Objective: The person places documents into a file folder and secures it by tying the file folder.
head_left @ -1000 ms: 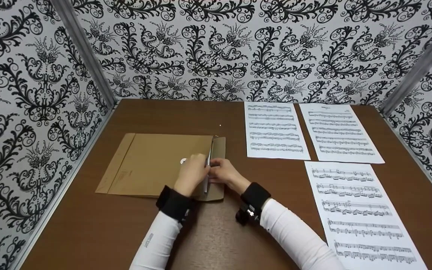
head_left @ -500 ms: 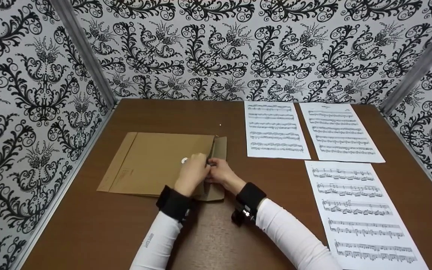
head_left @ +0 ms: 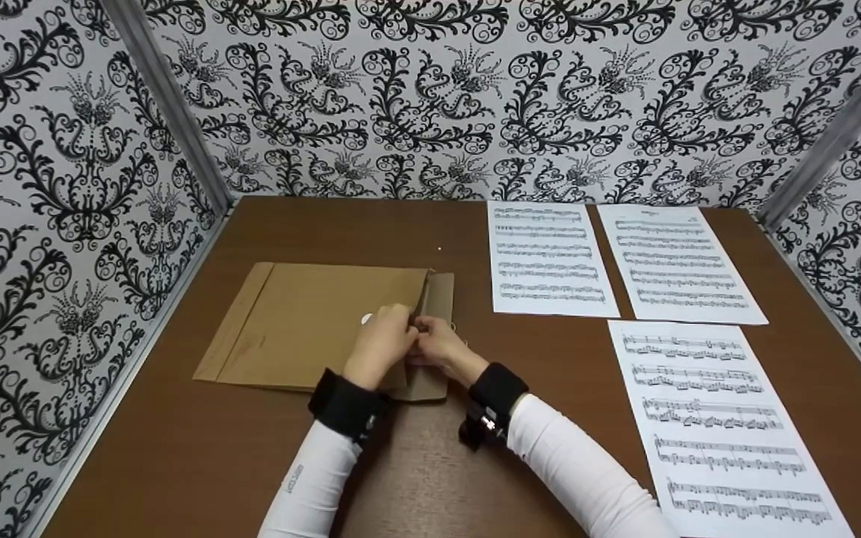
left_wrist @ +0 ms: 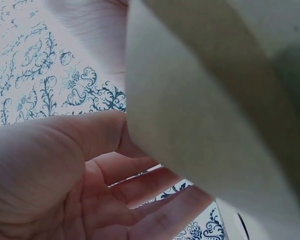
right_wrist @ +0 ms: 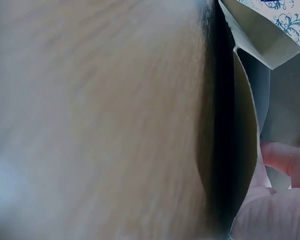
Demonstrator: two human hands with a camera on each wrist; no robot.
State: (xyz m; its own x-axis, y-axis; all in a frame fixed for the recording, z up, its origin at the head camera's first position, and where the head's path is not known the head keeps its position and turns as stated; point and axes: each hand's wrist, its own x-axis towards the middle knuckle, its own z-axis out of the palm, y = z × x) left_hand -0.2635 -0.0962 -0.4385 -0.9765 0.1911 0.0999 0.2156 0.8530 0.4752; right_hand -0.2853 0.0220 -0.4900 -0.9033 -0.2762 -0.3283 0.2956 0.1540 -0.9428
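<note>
1. Brown table (head_left: 430, 486).
2. Tan envelope (head_left: 311, 306): table's left half, flap (head_left: 440, 297) rightward.
3. Three music sheets (head_left: 722, 426): right side.
4. Left hand (head_left: 380, 340): curled over the envelope's open edge, gripping it.
5. Right hand (head_left: 442, 345): fingers bent above the flap; fingertips hidden, hold indeterminable.
6. White disc (head_left: 365, 319): beside left hand.

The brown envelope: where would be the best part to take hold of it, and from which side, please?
Probably pinch the envelope by its left end, coming from the left: that end is thin, lies nearly flat, and no hand touches it. The left hand and right hand crowd its right end, which gapes open.
</note>
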